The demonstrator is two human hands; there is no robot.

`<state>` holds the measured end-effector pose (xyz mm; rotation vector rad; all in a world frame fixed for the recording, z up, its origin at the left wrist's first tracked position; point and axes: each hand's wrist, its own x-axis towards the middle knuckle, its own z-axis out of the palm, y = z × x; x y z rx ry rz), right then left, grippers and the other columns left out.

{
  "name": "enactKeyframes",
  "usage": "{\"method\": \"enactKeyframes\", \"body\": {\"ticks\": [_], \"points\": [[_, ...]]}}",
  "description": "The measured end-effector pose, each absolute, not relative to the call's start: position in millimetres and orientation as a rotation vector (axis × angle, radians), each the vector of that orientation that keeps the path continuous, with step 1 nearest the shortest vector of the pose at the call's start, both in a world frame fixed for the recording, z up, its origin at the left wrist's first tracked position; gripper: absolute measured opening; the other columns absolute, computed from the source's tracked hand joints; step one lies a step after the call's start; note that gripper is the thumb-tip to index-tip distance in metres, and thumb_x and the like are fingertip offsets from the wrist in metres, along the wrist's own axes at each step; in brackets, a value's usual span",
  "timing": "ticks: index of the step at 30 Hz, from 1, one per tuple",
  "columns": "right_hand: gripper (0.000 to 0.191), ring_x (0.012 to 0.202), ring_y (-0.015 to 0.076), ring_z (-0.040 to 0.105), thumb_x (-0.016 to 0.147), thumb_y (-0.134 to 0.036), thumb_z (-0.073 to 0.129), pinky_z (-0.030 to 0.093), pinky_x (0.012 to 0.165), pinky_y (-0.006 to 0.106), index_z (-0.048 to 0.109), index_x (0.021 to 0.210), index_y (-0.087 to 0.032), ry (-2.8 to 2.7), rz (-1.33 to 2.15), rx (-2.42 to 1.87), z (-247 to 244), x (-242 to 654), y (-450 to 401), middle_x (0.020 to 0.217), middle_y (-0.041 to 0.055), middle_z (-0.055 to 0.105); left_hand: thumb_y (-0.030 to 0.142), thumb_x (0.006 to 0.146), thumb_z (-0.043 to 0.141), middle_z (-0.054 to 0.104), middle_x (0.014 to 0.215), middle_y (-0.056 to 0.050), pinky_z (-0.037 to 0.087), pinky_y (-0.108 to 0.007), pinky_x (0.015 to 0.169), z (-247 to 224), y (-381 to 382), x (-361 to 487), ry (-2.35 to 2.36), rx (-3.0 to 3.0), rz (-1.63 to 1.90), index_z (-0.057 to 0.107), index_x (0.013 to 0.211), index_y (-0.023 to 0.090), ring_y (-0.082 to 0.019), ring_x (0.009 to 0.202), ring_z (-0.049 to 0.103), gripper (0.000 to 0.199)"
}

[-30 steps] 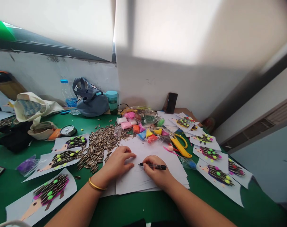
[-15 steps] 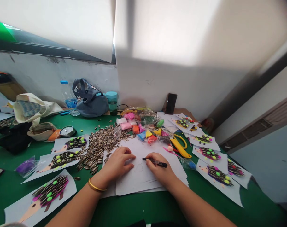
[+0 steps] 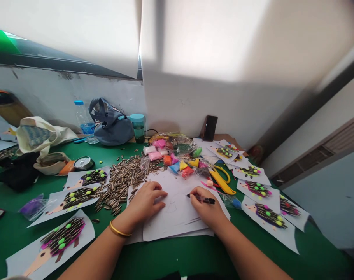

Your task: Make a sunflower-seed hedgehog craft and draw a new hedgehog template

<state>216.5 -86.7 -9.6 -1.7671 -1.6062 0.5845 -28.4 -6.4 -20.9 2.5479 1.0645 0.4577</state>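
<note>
A stack of white paper lies in front of me, with a small, faint outline drawn near the middle of its top sheet. My left hand rests on the sheet's left side, fingers spread and holding nothing; a yellow bangle circles that wrist. On the right part of the sheet, my right hand grips a black pen, its tip pointing left toward the drawing. Beside my left hand spreads a heap of striped sunflower seeds.
Bagged coloured clay lies behind the paper, with a yellow-handled tool to its right. Hedgehog pictures made with seeds flank both sides. A phone, a blue bag and a lidded cup stand along the wall.
My right hand with the pen has shifted right, away from the drawn outline, which now shows more fully. My left hand has stayed in place.
</note>
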Motion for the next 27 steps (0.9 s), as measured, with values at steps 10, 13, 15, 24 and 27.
{"method": "enactKeyframes", "body": {"ticks": [10,13,15,24,27], "points": [[0.011,0.07,0.0188,0.055,0.08,-0.024,0.05,0.037,0.06,0.028,0.058,0.073,-0.023,-1.614,0.563,-1.847,-10,217,-97,0.072,0.0001,0.061,0.03,0.081,0.07,0.061,0.113,-0.009,0.044,-0.043,0.096,-18,-8,-28,1.071,2.57,0.409,0.072,0.112,0.028,-0.027,0.106,0.056,0.032],[0.013,0.069,0.0186,0.055,0.081,-0.025,0.049,0.038,0.06,0.028,0.058,0.072,-0.023,-1.543,0.655,-1.799,-11,216,-100,0.071,0.0002,0.061,0.031,0.082,0.068,0.06,0.113,-0.009,0.044,-0.043,0.096,-17,-9,-27,1.077,2.568,0.406,0.072,0.112,0.028,-0.027,0.106,0.056,0.031],[0.014,0.071,0.0188,0.057,0.082,-0.027,0.049,0.04,0.061,0.028,0.058,0.073,-0.022,-1.501,0.72,-1.72,-11,215,-100,0.073,0.001,0.062,0.03,0.082,0.067,0.06,0.114,-0.009,0.043,-0.042,0.097,-16,-10,-27,1.077,2.568,0.416,0.072,0.112,0.028,-0.027,0.107,0.055,0.03],[0.013,0.081,0.0194,0.061,0.082,-0.024,0.054,0.045,0.072,0.029,0.066,0.079,-0.021,-1.64,0.858,-1.603,-13,207,-102,0.082,0.0029,0.067,0.048,0.072,0.075,0.06,0.116,-0.009,0.043,-0.043,0.097,-13,-14,-25,1.074,2.579,0.421,0.069,0.112,0.026,-0.029,0.109,0.054,0.046],[0.013,0.082,0.0191,0.061,0.082,-0.023,0.055,0.045,0.074,0.029,0.068,0.081,-0.021,-1.678,0.861,-1.599,-12,206,-102,0.083,0.0026,0.068,0.055,0.059,0.083,0.058,0.118,-0.008,0.042,-0.044,0.097,-13,-17,-24,1.086,2.587,0.398,0.066,0.113,0.026,-0.03,0.111,0.053,0.064]]}}
